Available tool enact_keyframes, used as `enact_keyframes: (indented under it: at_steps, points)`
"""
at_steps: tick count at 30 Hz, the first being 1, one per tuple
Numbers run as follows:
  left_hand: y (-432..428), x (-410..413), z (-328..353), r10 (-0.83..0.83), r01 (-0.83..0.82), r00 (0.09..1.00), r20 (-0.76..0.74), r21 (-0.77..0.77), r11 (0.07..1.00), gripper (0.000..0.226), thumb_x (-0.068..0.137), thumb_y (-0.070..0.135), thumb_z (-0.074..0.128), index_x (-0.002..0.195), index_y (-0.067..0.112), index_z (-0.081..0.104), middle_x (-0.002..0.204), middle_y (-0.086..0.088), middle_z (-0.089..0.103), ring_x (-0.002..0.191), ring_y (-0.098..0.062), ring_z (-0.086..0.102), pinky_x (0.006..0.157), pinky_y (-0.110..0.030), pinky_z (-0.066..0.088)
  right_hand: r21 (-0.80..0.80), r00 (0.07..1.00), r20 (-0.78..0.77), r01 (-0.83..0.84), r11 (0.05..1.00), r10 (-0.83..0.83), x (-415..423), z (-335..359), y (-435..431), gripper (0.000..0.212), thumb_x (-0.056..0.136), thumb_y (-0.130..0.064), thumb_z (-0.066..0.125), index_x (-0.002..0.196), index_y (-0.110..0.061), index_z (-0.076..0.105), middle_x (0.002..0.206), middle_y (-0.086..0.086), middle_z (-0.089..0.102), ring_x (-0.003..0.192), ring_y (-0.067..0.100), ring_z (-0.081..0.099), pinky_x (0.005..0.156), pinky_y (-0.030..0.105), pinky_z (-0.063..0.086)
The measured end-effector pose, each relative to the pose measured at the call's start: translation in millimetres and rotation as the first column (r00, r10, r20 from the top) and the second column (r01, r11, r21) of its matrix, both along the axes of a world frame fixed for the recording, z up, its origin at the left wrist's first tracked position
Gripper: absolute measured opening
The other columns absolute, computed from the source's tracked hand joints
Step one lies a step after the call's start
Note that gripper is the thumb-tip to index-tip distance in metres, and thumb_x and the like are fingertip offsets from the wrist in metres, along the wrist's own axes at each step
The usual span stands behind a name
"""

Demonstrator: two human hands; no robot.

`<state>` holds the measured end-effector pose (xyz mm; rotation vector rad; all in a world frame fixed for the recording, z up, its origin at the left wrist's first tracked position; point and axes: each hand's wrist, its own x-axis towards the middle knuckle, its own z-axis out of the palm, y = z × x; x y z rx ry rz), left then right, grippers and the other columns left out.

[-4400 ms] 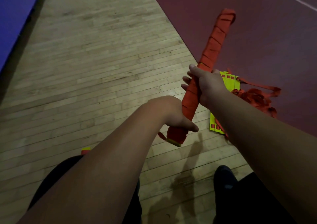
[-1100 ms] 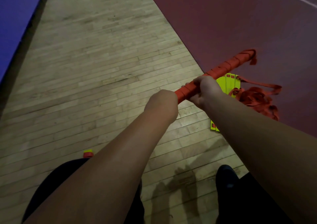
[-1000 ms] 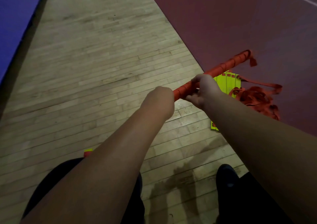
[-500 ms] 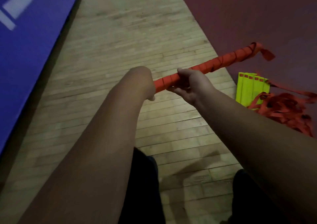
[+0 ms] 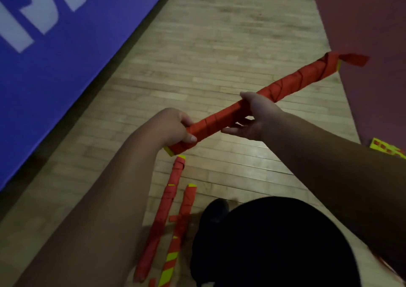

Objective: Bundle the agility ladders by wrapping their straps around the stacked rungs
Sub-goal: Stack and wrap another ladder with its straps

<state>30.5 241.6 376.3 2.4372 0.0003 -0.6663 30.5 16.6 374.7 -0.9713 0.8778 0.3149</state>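
In the head view, the person held a wrapped bundle (image 5: 285,84) slantwise above the wooden floor (image 5: 219,45). The left hand (image 5: 175,126) was clamped round its near end, where a yellow rung tip poked out. The right hand (image 5: 254,115) took it further along, with the thumb hooked over the top and the fingers stretched loosely beneath. The orange strap spiralled along the whole length, so the wrapping itself looked finished, but a short strap tail (image 5: 353,59) stuck out free at the far end. The step in hand seemed to be securing or setting down this bundle. The next move probably called for tucking that tail under a turn, then laying the bundle down. Below its near end, two finished bundles (image 5: 164,210) lay side by side on the boards. To the right of the held bundle, at the frame edge, only a corner of an unwrapped ladder (image 5: 382,148) showed, the rest being cut off. The person's dark-clothed leg (image 5: 274,242) hid the floor beneath the right forearm. Motion blur and dim light made the strap turns hard to count, and I could not tell how the tail was fastened. A blue mat (image 5: 55,56) lay to the bundle's left and a red surface (image 5: 362,23) beyond its far end.
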Motion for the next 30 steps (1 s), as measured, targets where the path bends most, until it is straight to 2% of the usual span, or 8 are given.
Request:
enact_keyframes:
  at_steps: [9, 13, 16, 18, 22, 25, 27, 30]
  points:
    - [130, -32, -174, 0.226, -0.297, 0.930, -0.291, -0.231, 0.927, 0.040, 0.079, -0.003, 0.090, 0.101, 0.028, 0.080, 0.100, 0.000, 0.083, 0.093, -0.021, 0.079, 0.088, -0.045, 0.066, -0.208, 0.920, -0.284, -0.334, 0.919, 0.270, 20, -119, 152, 0.034, 0.104, -0.033, 0.070, 0.124, -0.009, 0.055, 0.106, 0.013, 0.062, 0.089, 0.035, 0.064, 0.066, 0.064, 0.060]
    - [158, -70, -248, 0.247, -0.397, 0.856, -0.454, -0.270, 0.877, 0.046, 0.081, -0.010, 0.086, 0.121, 0.011, 0.080, 0.104, -0.004, 0.083, 0.099, -0.025, 0.080, 0.091, -0.039, 0.064, -0.166, 0.806, -0.444, -0.502, 0.849, 0.390, 2, -173, 178, 0.028, 0.109, -0.026, 0.063, 0.099, -0.001, 0.055, 0.094, 0.015, 0.062, 0.081, 0.034, 0.065, 0.086, 0.059, 0.063]
    - [164, -94, -287, 0.278, -0.477, 0.809, -0.517, -0.303, 0.825, 0.042, 0.083, -0.015, 0.081, 0.117, 0.010, 0.079, 0.097, 0.001, 0.084, 0.092, -0.017, 0.079, 0.083, -0.030, 0.064, -0.189, 0.725, -0.520, -0.614, 0.767, 0.452, -6, -201, 180, 0.030, 0.108, -0.031, 0.065, 0.109, -0.002, 0.058, 0.106, 0.014, 0.067, 0.081, 0.033, 0.068, 0.068, 0.052, 0.062]
    - [159, -107, -302, 0.296, -0.525, 0.780, -0.552, -0.319, 0.789, 0.042, 0.086, -0.018, 0.076, 0.108, 0.019, 0.078, 0.092, 0.003, 0.082, 0.084, -0.011, 0.077, 0.079, -0.029, 0.062, -0.203, 0.697, -0.559, -0.641, 0.740, 0.450, -11, -218, 182, 0.034, 0.105, -0.033, 0.068, 0.119, -0.004, 0.059, 0.120, 0.013, 0.068, 0.085, 0.033, 0.070, 0.075, 0.052, 0.063]
    - [159, -128, -334, 0.332, -0.571, 0.759, -0.560, -0.329, 0.752, 0.054, 0.082, -0.018, 0.078, 0.128, 0.011, 0.072, 0.114, -0.012, 0.077, 0.104, -0.021, 0.073, 0.106, -0.047, 0.059, -0.199, 0.636, -0.652, -0.669, 0.716, 0.414, -8, -246, 202, 0.030, 0.106, -0.017, 0.065, 0.091, 0.004, 0.049, 0.109, 0.019, 0.065, 0.109, 0.037, 0.070, 0.091, 0.053, 0.063]
    - [168, -139, -362, 0.341, -0.580, 0.744, -0.574, -0.301, 0.757, 0.062, 0.076, -0.010, 0.086, 0.131, 0.016, 0.071, 0.126, -0.017, 0.075, 0.114, -0.029, 0.073, 0.109, -0.057, 0.056, -0.160, 0.622, -0.621, -0.696, 0.700, 0.477, -18, -267, 215, 0.023, 0.107, -0.013, 0.057, 0.086, -0.005, 0.051, 0.097, 0.012, 0.061, 0.101, 0.029, 0.069, 0.061, 0.041, 0.064]
    - [176, -150, -377, 0.372, -0.605, 0.717, -0.589, -0.262, 0.752, 0.056, 0.080, -0.012, 0.082, 0.124, 0.022, 0.074, 0.121, -0.014, 0.078, 0.113, -0.032, 0.076, 0.106, -0.058, 0.058, -0.150, 0.633, -0.551, -0.717, 0.681, 0.544, -41, -289, 218, 0.024, 0.109, -0.010, 0.051, 0.085, -0.014, 0.050, 0.092, 0.008, 0.056, 0.083, 0.022, 0.061, 0.072, 0.038, 0.063]
    - [179, -172, -391, 0.354, -0.559, 0.723, -0.594, -0.201, 0.804, 0.048, 0.081, 0.002, 0.085, 0.119, 0.030, 0.075, 0.116, -0.005, 0.080, 0.114, -0.028, 0.076, 0.103, -0.054, 0.060, -0.009, 0.526, -0.536, -0.786, 0.618, 0.661, -80, -308, 215, 0.012, 0.103, -0.003, 0.054, 0.103, -0.012, 0.062, 0.107, 0.012, 0.070, 0.088, 0.023, 0.066, 0.090, 0.044, 0.059]
